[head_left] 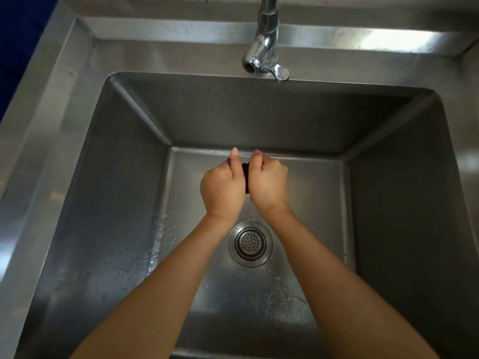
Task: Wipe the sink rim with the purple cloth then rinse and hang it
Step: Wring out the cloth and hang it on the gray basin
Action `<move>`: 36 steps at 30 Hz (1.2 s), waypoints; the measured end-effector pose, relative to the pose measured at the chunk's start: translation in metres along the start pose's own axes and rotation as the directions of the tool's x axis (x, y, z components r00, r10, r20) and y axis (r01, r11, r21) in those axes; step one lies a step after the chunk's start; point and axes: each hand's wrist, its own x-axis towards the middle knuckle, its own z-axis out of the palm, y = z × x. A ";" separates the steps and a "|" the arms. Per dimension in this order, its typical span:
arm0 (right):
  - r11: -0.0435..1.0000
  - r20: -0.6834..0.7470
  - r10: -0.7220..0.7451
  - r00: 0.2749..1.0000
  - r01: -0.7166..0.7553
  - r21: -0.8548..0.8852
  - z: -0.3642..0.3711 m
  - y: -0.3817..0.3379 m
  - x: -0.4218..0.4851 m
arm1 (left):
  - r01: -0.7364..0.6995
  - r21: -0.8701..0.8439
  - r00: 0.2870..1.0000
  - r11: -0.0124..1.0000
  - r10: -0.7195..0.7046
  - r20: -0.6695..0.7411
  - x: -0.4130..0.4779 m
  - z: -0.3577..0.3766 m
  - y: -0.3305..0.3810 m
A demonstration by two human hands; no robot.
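From the head view, 2 bare forearms are reaching down into the steel sink (77, 104), converging over the basin floor just beyond the drain strainer (250, 244). The left hand (222, 186) is curling into a fist, knuckles up, with its thumb sticking straight out toward the far wall. The right hand (269, 181) is fisting the same way just beside it, thumb bent over the top.

The purple cloth (245, 177) is being squeezed between the 2 fists, bunched into a tight dark roll; both hands are closing around it, 1 on each end. Only a narrow strip is showing in the gap between the hands, plus a small purple tip poking out by the left thumb.

Most of the cloth is lying hidden inside the palms, so its full shape is hard to make out; it is possibly being twisted, though the wrists alone are not settling that. The faucet (264, 45) is hanging over the far rim, its upper part cut off by the frame edge. Water droplets and small puddles are sitting on the basin floor near the drain.
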 end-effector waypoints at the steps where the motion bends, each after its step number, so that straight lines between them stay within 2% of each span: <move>1: 1.000 -0.018 0.026 1.000 -0.025 0.015 0.001 0.000 0.001 | -0.028 0.013 1.000 1.000 0.029 -0.006 0.001 0.000 0.000; 5: 0.990 -0.016 0.113 0.994 -0.111 0.084 0.003 -0.004 0.005 | -0.162 0.114 0.987 0.980 0.160 0.025 0.007 -0.002 0.004; 9: 0.978 0.055 0.168 0.984 -0.174 0.114 0.005 -0.009 0.011 | -0.150 0.155 0.985 0.976 0.136 0.103 0.015 -0.005 0.007; 12: 0.956 0.138 0.221 0.965 -0.243 0.167 0.004 -0.011 0.015 | -0.120 0.197 0.989 0.973 0.100 0.107 0.023 -0.004 0.005; 17: 0.881 0.292 0.348 0.891 -0.418 0.224 0.015 -0.009 0.026 | -0.105 0.060 0.994 0.993 0.104 0.020 0.013 -0.002 -0.010; 20: 0.778 0.419 0.325 0.847 -0.492 0.391 0.005 -0.016 0.021 | 0.095 -0.133 0.993 0.987 -0.085 0.077 0.021 -0.003 -0.022; 21: 0.801 0.407 0.258 0.876 -0.430 0.417 0.001 -0.016 0.016 | 0.211 -0.217 0.975 0.953 -0.188 0.120 0.025 -0.005 -0.023; 22: 0.877 0.359 0.136 0.923 -0.280 0.390 -0.004 -0.013 0.010 | 0.340 -0.312 0.939 0.887 -0.303 0.162 0.028 -0.007 -0.022; 23: 0.958 0.291 -0.046 0.956 -0.040 0.284 -0.008 -0.007 0.006 | 0.465 -0.402 0.885 0.789 -0.412 0.215 0.031 -0.009 -0.020; 24: 0.962 0.258 -0.265 0.929 0.237 0.134 -0.012 -0.002 0.000 | 0.571 -0.463 0.821 0.678 -0.492 0.291 0.033 -0.011 -0.016; 25: 0.887 0.298 -0.440 0.847 0.463 -0.005 -0.016 0.003 -0.003 | 0.657 -0.472 0.754 0.588 -0.529 0.390 0.034 -0.014 -0.013; 26: 0.788 0.370 -0.538 0.758 0.608 -0.098 -0.018 0.007 -0.004 | 0.729 -0.437 0.684 0.528 -0.525 0.506 0.036 -0.017 -0.011; 27: 0.713 0.413 -0.587 0.696 0.687 -0.144 -0.020 0.008 -0.002 | 0.787 -0.377 0.604 0.487 -0.486 0.632 0.036 -0.020 -0.009; 28: 0.666 0.411 -0.623 0.665 0.727 -0.167 -0.021 0.007 0.001 | 0.826 -0.314 0.523 0.469 -0.426 0.738 0.036 -0.023 -0.007; 29: 0.637 0.376 -0.657 0.653 0.748 -0.185 -0.021 0.004 0.004 | 0.836 -0.268 0.469 0.479 -0.373 0.800 0.034 -0.025 -0.006; 30: 0.617 0.327 -0.690 0.646 0.761 -0.201 -0.020 0.002 0.008 | 0.831 -0.251 0.455 0.497 -0.348 0.819 0.031 -0.026 -0.004; 31: 0.611 0.279 -0.709 0.648 0.762 -0.215 -0.019 0.001 0.011 | 0.816 -0.255 0.477 0.519 -0.354 0.804 0.027 -0.026 -0.002; 32: 0.620 0.240 -0.709 0.663 0.748 -0.237 -0.017 -0.001 0.013 | 0.780 -0.282 0.541 0.559 -0.374 0.753 0.023 -0.026 0.002; 34: 0.640 0.177 -0.690 0.702 0.706 -0.302 -0.013 -0.003 0.016 | 0.661 -0.388 0.720 0.642 -0.398 0.568 0.018 -0.022 0.004; 36: 0.631 0.142 -0.679 0.720 0.671 -0.389 -0.010 -0.003 0.017 | 0.546 -0.428 0.832 0.720 -0.405 0.379 0.018 -0.014 0.002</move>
